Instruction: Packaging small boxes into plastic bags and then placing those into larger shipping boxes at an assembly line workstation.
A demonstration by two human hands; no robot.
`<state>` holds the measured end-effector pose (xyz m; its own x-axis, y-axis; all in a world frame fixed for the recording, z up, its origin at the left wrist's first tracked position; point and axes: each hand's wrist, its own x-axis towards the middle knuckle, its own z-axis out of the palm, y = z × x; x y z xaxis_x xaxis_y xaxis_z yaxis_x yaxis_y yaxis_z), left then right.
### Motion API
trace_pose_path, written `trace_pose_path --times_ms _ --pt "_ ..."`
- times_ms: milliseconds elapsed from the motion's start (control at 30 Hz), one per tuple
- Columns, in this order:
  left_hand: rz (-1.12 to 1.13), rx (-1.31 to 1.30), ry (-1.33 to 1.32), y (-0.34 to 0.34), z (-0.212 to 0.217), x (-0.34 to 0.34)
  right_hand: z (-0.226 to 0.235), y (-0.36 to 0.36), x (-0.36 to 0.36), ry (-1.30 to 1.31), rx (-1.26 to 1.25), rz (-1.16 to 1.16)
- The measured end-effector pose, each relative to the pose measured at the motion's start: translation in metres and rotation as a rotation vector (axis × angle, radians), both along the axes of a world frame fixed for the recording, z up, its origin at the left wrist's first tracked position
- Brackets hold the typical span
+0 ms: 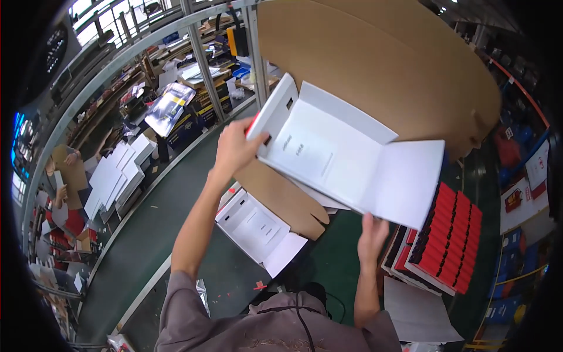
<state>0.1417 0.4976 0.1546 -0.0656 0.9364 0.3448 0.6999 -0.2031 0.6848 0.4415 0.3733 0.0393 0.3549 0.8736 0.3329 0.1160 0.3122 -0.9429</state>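
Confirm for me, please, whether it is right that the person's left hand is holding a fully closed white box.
Not quite: the head view shows that the white box is open, with its flap spread out and its inside visible. The left hand is indeed holding it.

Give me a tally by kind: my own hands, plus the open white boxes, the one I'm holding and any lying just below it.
Hands, left hand and right hand: 2
Open white boxes, held box and lower box: 2
Total: 4
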Motion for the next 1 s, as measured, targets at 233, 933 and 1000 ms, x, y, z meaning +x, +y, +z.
trace_pose_path --times_ms 233,933,1000 --pt "0.116 -0.007 0.305 0.142 -0.084 -0.015 -0.069 0.108 0.012 -0.177 -0.244 0.375" --pt "0.245 0.212 -0.095 0.099 -0.100 0.015 -0.040 0.034 0.071 0.315 -0.293 0.233" --pt "0.282 0.215 -0.175 0.077 -0.104 0.021 -0.049 0.013 0.071 0.313 -0.300 0.193"
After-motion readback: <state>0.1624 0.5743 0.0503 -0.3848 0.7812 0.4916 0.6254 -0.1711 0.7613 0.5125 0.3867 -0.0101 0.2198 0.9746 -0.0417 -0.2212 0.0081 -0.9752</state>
